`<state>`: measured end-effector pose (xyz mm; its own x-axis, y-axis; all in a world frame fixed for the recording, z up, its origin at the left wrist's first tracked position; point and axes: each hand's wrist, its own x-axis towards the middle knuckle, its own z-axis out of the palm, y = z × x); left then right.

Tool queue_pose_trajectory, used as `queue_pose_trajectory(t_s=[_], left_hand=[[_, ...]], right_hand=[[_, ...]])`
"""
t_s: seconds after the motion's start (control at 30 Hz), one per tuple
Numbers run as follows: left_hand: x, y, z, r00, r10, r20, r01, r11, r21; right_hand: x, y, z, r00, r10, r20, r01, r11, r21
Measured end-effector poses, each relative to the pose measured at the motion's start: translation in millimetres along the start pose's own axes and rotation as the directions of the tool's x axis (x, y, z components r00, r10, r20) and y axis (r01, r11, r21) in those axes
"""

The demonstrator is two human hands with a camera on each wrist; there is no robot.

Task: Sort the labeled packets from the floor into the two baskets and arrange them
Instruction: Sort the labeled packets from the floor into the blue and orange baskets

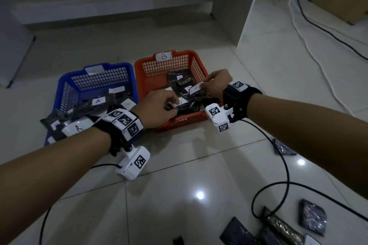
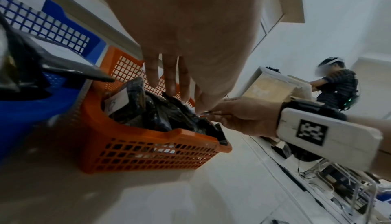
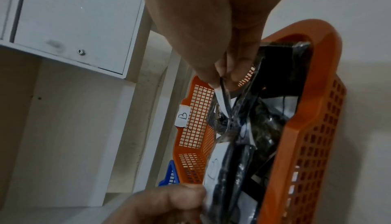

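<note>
The orange basket (image 1: 196, 120) marked B holds several black packets with white labels. Over its near side my left hand (image 1: 171, 105) pinches a B-labelled packet (image 3: 213, 167) by its lower edge. My right hand (image 1: 205, 83) is over the basket's right side and pinches the top edge of a black packet (image 1: 196, 88) between thumb and fingers (image 3: 224, 77). Whether both hands hold the same packet is unclear. In the left wrist view my left fingers (image 2: 169, 80) reach down into the packets. The blue basket (image 1: 65, 85) marked A sits to the left, with packets (image 1: 77, 127) spilling over its front.
Loose black packets lie on the tiled floor at the right (image 1: 283, 147) and bottom right (image 1: 313, 217). Black cables (image 1: 278, 165) loop across the floor near them. A white cabinet (image 1: 253, 6) stands behind the baskets. Another person (image 2: 336, 83) is in the background.
</note>
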<state>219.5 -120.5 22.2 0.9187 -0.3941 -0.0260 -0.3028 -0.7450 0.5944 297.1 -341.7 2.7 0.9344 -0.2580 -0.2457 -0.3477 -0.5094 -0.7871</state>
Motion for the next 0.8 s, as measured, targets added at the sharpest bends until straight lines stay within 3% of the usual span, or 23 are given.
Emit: queue_pose_trajectory(t_s=[0.23,0.4,0.47,0.57,0.63,0.7,0.8], left_hand=[[-1.3,-4.1,7.4,0.999,0.052,-0.014,-0.051,0.996,0.070],[-29.9,5.4,18.6,0.979,0.200,-0.039,-0.197,0.978,0.069],[-47.1,11.0,27.7,0.976,0.212,0.048,-0.210,0.977,-0.038],[-77.3,15.6,55.9,0.950,0.134,0.282,-0.108,0.988,-0.106],[-99.1,14.6,78.9,0.882,0.090,0.462,-0.095,0.995,-0.014],[-125.6,14.1,101.8,0.792,0.053,0.608,-0.120,0.990,0.069],[-168.4,12.6,131.5,0.687,0.105,0.719,-0.276,0.953,0.124]], right_hand=[[-8.5,12.4,-17.2,0.985,-0.169,0.019,0.167,0.941,-0.295],[-48.4,38.9,-26.9,0.903,-0.427,0.037,0.426,0.882,-0.201],[-78.2,55.1,-28.2,0.848,-0.514,0.129,0.530,0.826,-0.194],[-122.7,85.5,-25.6,0.749,-0.529,0.398,0.645,0.720,-0.257],[-147.4,104.0,-23.0,0.640,-0.451,0.622,0.713,0.651,-0.261],[-168.3,121.6,-18.6,0.531,-0.294,0.795,0.750,0.599,-0.280],[-189.4,145.3,-17.0,0.385,-0.116,0.916,0.770,0.588,-0.249]])
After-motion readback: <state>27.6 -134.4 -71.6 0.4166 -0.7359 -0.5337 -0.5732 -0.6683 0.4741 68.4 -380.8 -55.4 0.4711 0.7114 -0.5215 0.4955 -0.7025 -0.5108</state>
